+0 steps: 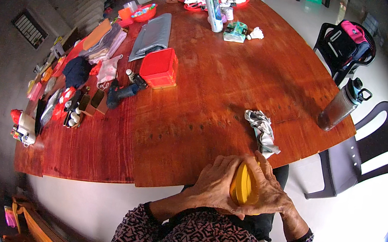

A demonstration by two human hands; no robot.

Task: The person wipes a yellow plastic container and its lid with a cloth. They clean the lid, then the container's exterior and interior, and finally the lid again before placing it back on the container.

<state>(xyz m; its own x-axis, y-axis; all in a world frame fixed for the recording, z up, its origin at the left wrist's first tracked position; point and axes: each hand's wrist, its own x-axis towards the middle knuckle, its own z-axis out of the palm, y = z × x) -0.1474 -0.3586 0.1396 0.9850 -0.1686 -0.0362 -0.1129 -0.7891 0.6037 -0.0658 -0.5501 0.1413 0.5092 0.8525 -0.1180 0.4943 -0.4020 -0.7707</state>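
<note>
Both of my hands grip a yellow rounded object (243,184) with a ridged edge, possibly a lidded container, at the table's near edge. My left hand (214,180) wraps round its left side, and my right hand (270,192) clasps its right side with fingers curved over the top. My palms and fingers cover much of it, so its full shape is hidden. Just beyond my hands, a crumpled grey and white cloth (262,132) lies on the wooden table (206,103).
A red box (159,67) and a grey folded pouch (152,36) sit left of centre, with clothes and small items farther left. A water bottle (340,108) stands near the right edge, beside a dark plastic chair (366,153). A tissue pack (235,31) lies toward the back.
</note>
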